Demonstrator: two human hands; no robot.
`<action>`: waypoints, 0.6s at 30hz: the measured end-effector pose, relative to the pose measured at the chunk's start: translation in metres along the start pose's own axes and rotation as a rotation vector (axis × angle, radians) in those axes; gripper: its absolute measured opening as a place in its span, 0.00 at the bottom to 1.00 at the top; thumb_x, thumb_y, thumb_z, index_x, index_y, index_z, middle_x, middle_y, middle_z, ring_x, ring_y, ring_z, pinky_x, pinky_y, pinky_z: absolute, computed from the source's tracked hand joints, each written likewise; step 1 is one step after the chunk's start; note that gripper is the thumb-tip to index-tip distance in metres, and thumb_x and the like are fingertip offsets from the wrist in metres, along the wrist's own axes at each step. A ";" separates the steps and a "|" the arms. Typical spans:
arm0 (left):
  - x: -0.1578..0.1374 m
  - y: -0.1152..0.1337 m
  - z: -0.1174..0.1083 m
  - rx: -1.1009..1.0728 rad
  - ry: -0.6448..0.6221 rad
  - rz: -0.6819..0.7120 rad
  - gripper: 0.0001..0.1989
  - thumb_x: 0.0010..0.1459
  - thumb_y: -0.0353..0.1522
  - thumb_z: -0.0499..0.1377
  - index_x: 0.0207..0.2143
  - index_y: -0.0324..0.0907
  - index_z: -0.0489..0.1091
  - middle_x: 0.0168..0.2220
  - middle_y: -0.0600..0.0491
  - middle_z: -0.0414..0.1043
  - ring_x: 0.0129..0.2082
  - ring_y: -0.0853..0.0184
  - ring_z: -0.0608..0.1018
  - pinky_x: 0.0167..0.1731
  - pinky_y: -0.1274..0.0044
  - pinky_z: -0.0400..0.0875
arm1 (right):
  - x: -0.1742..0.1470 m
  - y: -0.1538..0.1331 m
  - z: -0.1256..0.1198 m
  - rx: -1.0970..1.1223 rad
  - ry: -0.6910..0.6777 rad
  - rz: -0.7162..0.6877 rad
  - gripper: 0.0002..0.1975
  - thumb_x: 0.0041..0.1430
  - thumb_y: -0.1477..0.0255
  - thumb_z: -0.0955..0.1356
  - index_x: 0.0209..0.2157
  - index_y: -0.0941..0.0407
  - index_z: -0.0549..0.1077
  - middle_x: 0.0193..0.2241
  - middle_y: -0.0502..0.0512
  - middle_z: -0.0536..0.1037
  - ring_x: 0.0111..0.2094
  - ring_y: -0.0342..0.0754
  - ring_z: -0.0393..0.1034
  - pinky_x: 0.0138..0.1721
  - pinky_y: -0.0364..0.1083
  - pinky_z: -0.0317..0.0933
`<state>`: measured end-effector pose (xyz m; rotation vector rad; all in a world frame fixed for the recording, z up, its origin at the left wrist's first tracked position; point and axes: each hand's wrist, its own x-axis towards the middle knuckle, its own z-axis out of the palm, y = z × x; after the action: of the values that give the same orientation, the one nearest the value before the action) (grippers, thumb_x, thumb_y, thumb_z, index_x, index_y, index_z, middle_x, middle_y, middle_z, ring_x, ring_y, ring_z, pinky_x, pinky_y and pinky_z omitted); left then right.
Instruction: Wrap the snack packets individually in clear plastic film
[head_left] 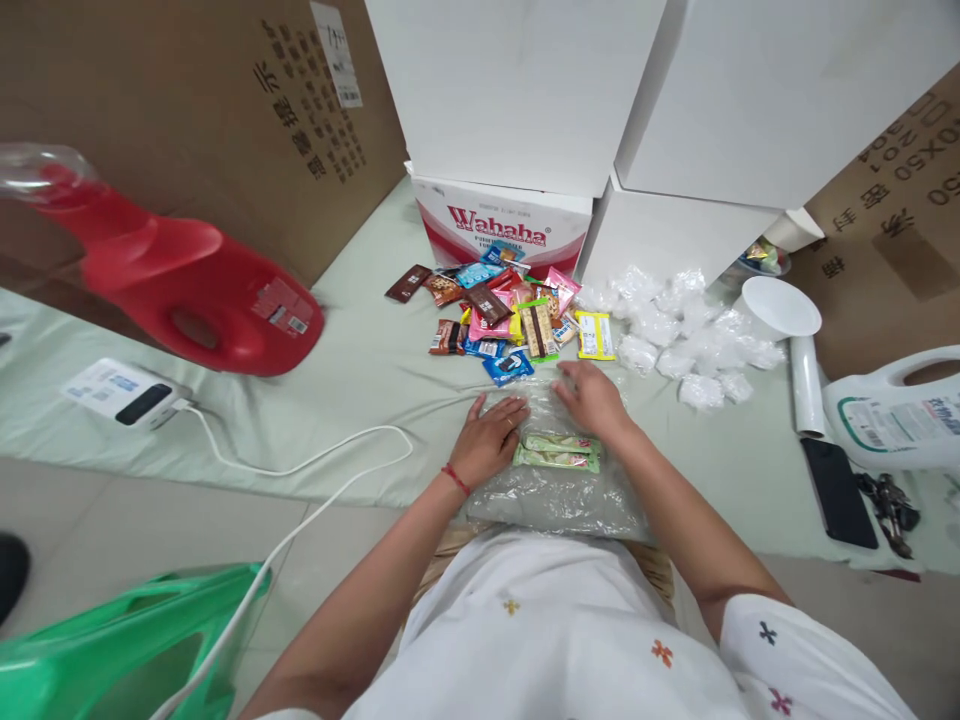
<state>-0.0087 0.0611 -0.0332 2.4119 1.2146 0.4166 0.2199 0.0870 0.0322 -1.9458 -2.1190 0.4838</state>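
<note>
My left hand [487, 440] lies flat at the left edge of the clear film [556, 500], right hand [596, 402] half-curled near its far edge, pinching or not I can't tell, green-wrapped snacks [557, 459] on film between.

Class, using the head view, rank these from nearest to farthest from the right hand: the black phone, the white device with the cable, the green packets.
Measured from the right hand:
1. Green packets: right beside it, on the clear plastic.
2. Black phone: off to the right.
3. White device: far left.
</note>
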 end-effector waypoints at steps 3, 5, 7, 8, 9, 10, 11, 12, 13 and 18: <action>-0.001 0.000 0.000 0.001 0.001 0.001 0.25 0.65 0.30 0.50 0.63 0.50 0.68 0.68 0.53 0.65 0.69 0.62 0.66 0.72 0.53 0.41 | 0.045 -0.013 0.010 -0.011 0.101 0.142 0.30 0.69 0.57 0.65 0.65 0.59 0.63 0.58 0.69 0.71 0.57 0.60 0.68 0.52 0.50 0.63; -0.001 0.001 -0.001 -0.002 -0.001 0.002 0.24 0.66 0.30 0.50 0.62 0.50 0.68 0.68 0.52 0.65 0.69 0.62 0.66 0.72 0.53 0.42 | 0.068 -0.021 0.018 -0.009 0.133 0.174 0.36 0.66 0.54 0.67 0.67 0.61 0.58 0.60 0.71 0.69 0.58 0.63 0.67 0.51 0.52 0.64; -0.001 0.000 -0.001 -0.008 -0.005 0.001 0.25 0.65 0.30 0.50 0.62 0.50 0.69 0.68 0.52 0.66 0.69 0.62 0.66 0.72 0.53 0.42 | 0.081 -0.026 0.025 -0.021 0.132 0.168 0.39 0.64 0.56 0.69 0.68 0.62 0.55 0.60 0.73 0.68 0.58 0.64 0.67 0.51 0.53 0.65; -0.001 0.000 -0.001 -0.011 -0.005 -0.001 0.25 0.65 0.30 0.51 0.62 0.50 0.69 0.67 0.52 0.66 0.69 0.62 0.66 0.72 0.52 0.43 | 0.084 -0.026 0.026 -0.034 0.121 0.164 0.39 0.64 0.58 0.69 0.68 0.62 0.55 0.60 0.73 0.68 0.57 0.63 0.67 0.50 0.53 0.65; -0.001 0.000 -0.001 -0.015 -0.004 -0.003 0.25 0.65 0.30 0.51 0.62 0.50 0.69 0.67 0.52 0.66 0.69 0.62 0.66 0.72 0.52 0.43 | 0.085 -0.025 0.025 -0.050 0.108 0.165 0.37 0.64 0.61 0.69 0.67 0.61 0.55 0.60 0.72 0.68 0.56 0.63 0.68 0.50 0.52 0.65; -0.001 0.000 -0.001 -0.019 -0.002 -0.003 0.25 0.65 0.30 0.51 0.62 0.50 0.69 0.67 0.52 0.66 0.69 0.62 0.66 0.72 0.53 0.43 | 0.084 -0.022 0.023 -0.068 0.096 0.168 0.35 0.63 0.64 0.69 0.67 0.60 0.56 0.59 0.71 0.68 0.55 0.62 0.69 0.49 0.52 0.65; -0.001 0.000 -0.001 -0.023 0.001 -0.003 0.25 0.65 0.30 0.51 0.63 0.51 0.69 0.67 0.52 0.66 0.69 0.62 0.66 0.72 0.53 0.42 | 0.081 -0.018 0.019 -0.089 0.088 0.175 0.34 0.63 0.66 0.68 0.67 0.59 0.57 0.58 0.70 0.69 0.54 0.62 0.69 0.48 0.52 0.66; -0.001 0.000 -0.001 -0.027 0.003 -0.003 0.25 0.65 0.30 0.51 0.63 0.51 0.69 0.67 0.52 0.66 0.69 0.62 0.66 0.72 0.53 0.42 | 0.077 -0.012 0.014 -0.114 0.080 0.183 0.32 0.63 0.68 0.68 0.66 0.58 0.58 0.58 0.69 0.69 0.53 0.62 0.69 0.47 0.52 0.66; -0.001 0.001 -0.001 -0.029 0.003 -0.003 0.25 0.65 0.30 0.51 0.63 0.51 0.69 0.67 0.53 0.65 0.69 0.62 0.65 0.72 0.53 0.42 | 0.072 -0.006 0.008 -0.144 0.067 0.196 0.31 0.62 0.70 0.68 0.65 0.57 0.60 0.57 0.69 0.69 0.53 0.61 0.69 0.46 0.51 0.66; -0.002 0.001 -0.001 -0.028 0.006 -0.003 0.24 0.66 0.29 0.51 0.62 0.49 0.68 0.68 0.52 0.65 0.69 0.63 0.65 0.73 0.54 0.41 | 0.054 0.023 -0.018 -0.256 -0.058 0.207 0.26 0.60 0.69 0.70 0.60 0.55 0.69 0.54 0.67 0.71 0.52 0.62 0.68 0.43 0.49 0.64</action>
<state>-0.0098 0.0591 -0.0318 2.3870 1.2070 0.4375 0.2425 0.1440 0.0374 -2.3343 -2.1129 0.3207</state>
